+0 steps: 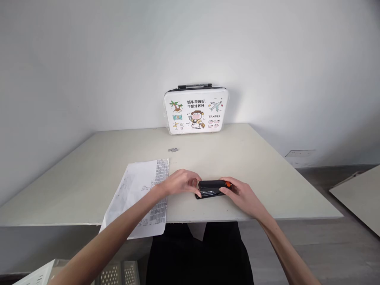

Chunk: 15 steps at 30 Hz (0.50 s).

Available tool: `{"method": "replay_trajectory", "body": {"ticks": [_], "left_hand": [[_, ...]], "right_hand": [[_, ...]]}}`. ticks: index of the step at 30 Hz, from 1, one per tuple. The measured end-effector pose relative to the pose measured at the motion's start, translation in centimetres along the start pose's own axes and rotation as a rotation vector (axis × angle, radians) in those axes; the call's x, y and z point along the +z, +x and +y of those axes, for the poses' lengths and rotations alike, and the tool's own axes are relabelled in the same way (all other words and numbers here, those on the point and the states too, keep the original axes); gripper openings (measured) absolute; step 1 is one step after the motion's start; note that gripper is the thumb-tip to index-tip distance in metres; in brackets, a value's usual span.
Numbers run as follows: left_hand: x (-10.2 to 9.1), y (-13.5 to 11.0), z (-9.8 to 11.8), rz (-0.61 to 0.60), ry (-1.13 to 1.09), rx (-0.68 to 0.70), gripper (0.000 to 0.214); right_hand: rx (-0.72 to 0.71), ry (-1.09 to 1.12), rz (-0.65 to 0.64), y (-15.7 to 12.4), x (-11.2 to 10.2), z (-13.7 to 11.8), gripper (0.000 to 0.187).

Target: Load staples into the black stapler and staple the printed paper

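A black stapler (pixel 210 189) with an orange part at its right end lies on its long side across my front, close to the table's near edge. My right hand (pixel 239 194) is closed around the right end, thumb on the near side and fingers over the far side. At the other end, my left hand (pixel 184 183) has its thumb and fingers curled in a pinch against the stapler's tip. Short grey staple strips (pixel 173 150) rest on the table farther back. Printed paper sheets (pixel 135 186) lie under my left forearm.
A white carrying case (pixel 196 114) with cartoon prints and a black handle stands at the table's back, near the wall. The paper overhangs the front edge of the pale table (pixel 252 158). Below on the left are perforated plastic baskets (pixel 109 275).
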<state>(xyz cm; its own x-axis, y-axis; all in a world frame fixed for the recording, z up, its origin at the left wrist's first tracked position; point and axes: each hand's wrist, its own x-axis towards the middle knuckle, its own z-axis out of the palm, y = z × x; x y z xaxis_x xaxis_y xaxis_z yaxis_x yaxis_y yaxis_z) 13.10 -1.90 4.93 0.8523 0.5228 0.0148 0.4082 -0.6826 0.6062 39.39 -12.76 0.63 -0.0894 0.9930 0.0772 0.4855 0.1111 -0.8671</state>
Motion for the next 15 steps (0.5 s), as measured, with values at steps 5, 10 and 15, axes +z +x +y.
{"method": "replay_trajectory", "body": {"ticks": [5, 10, 15], "left_hand": [[-1.0, -8.5, 2.1, 0.211, 0.348, -0.106, 0.048], [0.0, -19.0, 2.0, 0.179, 0.474, -0.375, 0.089], [3.9, -20.6, 1.3, 0.189, 0.527, -0.398, 0.104]], "right_hand": [[0.015, 0.026, 0.031, -0.2, 0.3, -0.5, 0.039], [0.03, 0.013, 0.035, -0.3, 0.1, -0.4, 0.041], [0.042, 0.019, 0.006, -0.4, 0.1, 0.5, 0.044]]}}
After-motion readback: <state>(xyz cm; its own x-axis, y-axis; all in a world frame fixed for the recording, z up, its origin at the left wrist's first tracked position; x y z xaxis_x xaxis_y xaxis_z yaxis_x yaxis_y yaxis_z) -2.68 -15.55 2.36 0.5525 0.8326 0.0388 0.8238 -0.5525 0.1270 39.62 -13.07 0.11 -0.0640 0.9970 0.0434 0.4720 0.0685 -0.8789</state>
